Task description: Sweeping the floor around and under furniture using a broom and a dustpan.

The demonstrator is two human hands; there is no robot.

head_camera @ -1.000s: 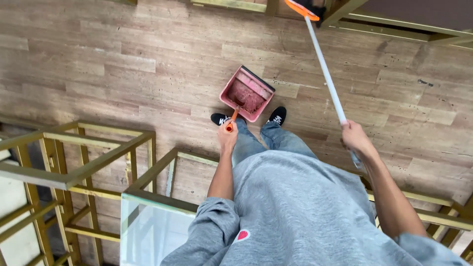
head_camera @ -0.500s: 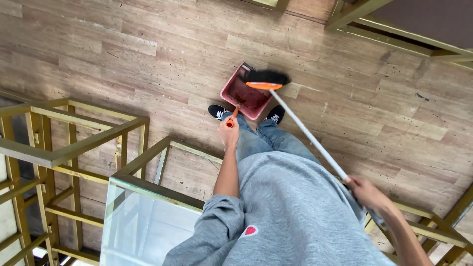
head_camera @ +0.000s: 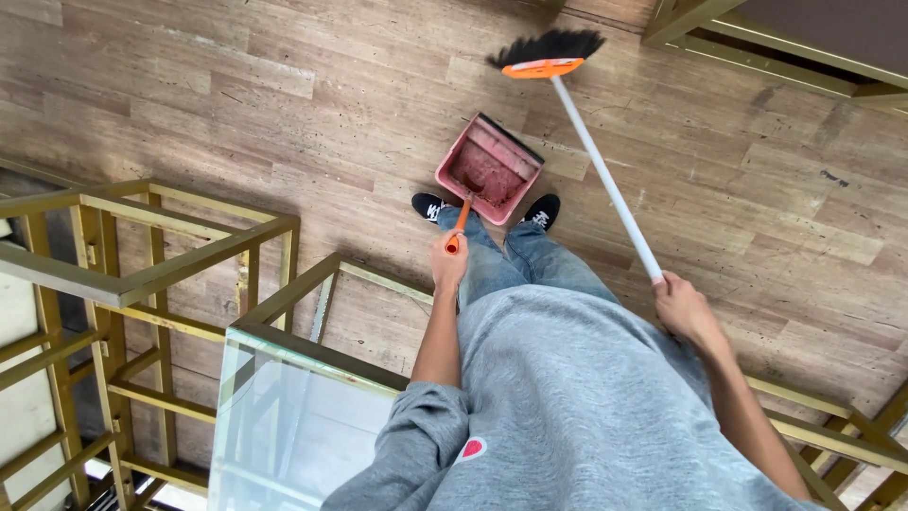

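My left hand point(head_camera: 448, 266) grips the orange handle of a pink dustpan point(head_camera: 488, 169), which hangs tilted just above my black shoes with its mouth facing away from me. My right hand point(head_camera: 685, 309) is closed on the white pole of a broom point(head_camera: 590, 151). The broom's orange head and black bristles point(head_camera: 547, 47) are out beyond the dustpan, over the wooden floor point(head_camera: 236, 104). I wear a grey sweatshirt and blue jeans.
A gold metal frame table with a glass top point(head_camera: 284, 416) stands close at my left. A taller gold frame point(head_camera: 123, 284) is further left. More gold frame legs show at the top right point(head_camera: 757, 57) and lower right point(head_camera: 851, 426).
The broom head swung down to the dustpan's mouth half a second ago and has now moved away, further out over the floor. The dustpan has stayed in my left hand.
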